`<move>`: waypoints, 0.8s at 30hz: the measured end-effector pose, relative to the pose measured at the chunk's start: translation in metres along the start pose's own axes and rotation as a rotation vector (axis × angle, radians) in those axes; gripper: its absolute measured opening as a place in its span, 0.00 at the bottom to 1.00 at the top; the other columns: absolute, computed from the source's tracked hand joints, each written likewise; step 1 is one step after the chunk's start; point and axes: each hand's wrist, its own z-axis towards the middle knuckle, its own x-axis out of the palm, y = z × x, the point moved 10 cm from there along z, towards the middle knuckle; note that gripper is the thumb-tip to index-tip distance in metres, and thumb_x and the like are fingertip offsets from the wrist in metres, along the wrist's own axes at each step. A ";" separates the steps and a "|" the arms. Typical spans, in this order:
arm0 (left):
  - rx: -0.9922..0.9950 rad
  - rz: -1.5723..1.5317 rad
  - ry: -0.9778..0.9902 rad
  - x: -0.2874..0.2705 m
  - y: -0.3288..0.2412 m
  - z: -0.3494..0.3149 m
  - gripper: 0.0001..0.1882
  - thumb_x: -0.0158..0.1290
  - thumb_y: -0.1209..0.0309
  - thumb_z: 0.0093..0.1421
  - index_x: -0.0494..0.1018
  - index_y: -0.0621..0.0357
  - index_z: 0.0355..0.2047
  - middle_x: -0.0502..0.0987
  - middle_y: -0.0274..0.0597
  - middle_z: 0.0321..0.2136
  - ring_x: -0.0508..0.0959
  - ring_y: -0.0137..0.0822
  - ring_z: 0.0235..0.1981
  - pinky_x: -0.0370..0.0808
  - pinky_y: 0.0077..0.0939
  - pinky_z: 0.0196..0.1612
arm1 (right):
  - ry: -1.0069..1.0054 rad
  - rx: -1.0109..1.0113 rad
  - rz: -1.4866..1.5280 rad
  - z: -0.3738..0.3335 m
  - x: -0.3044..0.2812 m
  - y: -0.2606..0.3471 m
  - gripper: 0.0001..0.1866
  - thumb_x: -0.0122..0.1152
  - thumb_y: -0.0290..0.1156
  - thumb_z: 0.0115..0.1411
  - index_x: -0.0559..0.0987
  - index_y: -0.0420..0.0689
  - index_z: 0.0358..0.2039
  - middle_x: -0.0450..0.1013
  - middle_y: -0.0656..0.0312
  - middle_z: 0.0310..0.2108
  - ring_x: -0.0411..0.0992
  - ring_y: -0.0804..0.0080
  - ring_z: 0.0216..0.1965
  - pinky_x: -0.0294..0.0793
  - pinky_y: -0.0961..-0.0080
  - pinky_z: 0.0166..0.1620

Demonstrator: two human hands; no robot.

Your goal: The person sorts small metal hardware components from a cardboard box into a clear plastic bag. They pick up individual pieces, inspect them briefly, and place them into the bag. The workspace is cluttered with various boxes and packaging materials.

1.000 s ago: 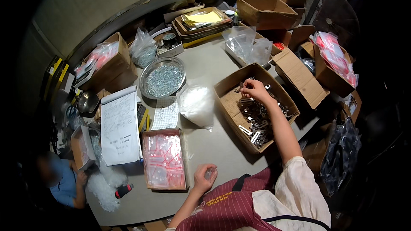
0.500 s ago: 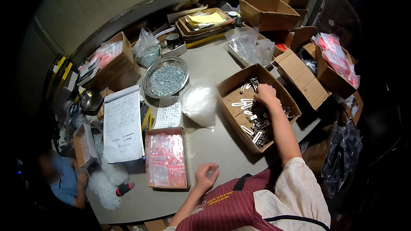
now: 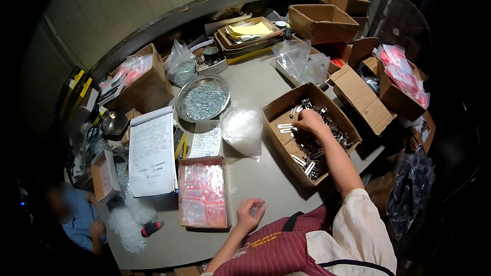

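Observation:
My right hand (image 3: 311,122) reaches into a cardboard box (image 3: 280,154) of shiny metal pieces. Its fingers point down and are pressed together at some long, slotted metal pieces (image 3: 286,128); what they pinch is hidden. More metal pieces (image 3: 310,166), dark and bright, lie heaped on the box's bottom. Close to my apron, my left hand (image 3: 249,215) is held low over the table with curled fingers around a small clear plastic thing (image 3: 257,208). Left of it stands a shallow box (image 3: 227,219) filled with small clear bags (image 3: 202,194) with red edges.
A steel bowl (image 3: 228,103) of small metal screws and a bag of white pieces (image 3: 241,128) stand mid-table. Papers (image 3: 151,153) lie left. A red-and-black tool (image 3: 152,229) is beside clear plastic pieces (image 3: 125,229). Cardboard boxes (image 3: 323,24) line the back. Another person (image 3: 82,214) sits at left.
My right hand has shifted left and a little nearer within the box, from dark metal pieces to the bright slotted ones. The left hand stays curled. The whole view has shifted slightly.

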 end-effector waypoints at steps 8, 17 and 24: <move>0.010 0.006 0.002 -0.004 -0.008 0.002 0.08 0.63 0.73 0.55 0.79 0.54 0.36 0.81 0.41 0.32 0.80 0.44 0.35 0.76 0.35 0.40 | 0.015 -0.024 0.000 -0.001 0.006 -0.002 0.15 0.69 0.38 0.46 0.87 0.42 0.32 0.81 0.48 0.30 0.81 0.51 0.35 0.79 0.59 0.40; -0.005 -0.022 0.004 -0.001 -0.006 0.003 0.09 0.63 0.72 0.56 0.79 0.55 0.38 0.81 0.42 0.33 0.80 0.44 0.36 0.76 0.36 0.40 | -0.111 0.040 0.182 0.012 0.002 -0.016 0.15 0.71 0.39 0.46 0.85 0.40 0.29 0.81 0.50 0.28 0.81 0.55 0.31 0.79 0.62 0.39; -0.043 -0.026 -0.035 -0.013 0.000 -0.005 0.10 0.62 0.73 0.58 0.79 0.54 0.41 0.81 0.42 0.34 0.81 0.42 0.36 0.78 0.33 0.42 | 0.011 0.068 0.068 -0.001 -0.006 0.018 0.18 0.65 0.44 0.47 0.85 0.40 0.27 0.80 0.44 0.28 0.80 0.44 0.34 0.79 0.56 0.42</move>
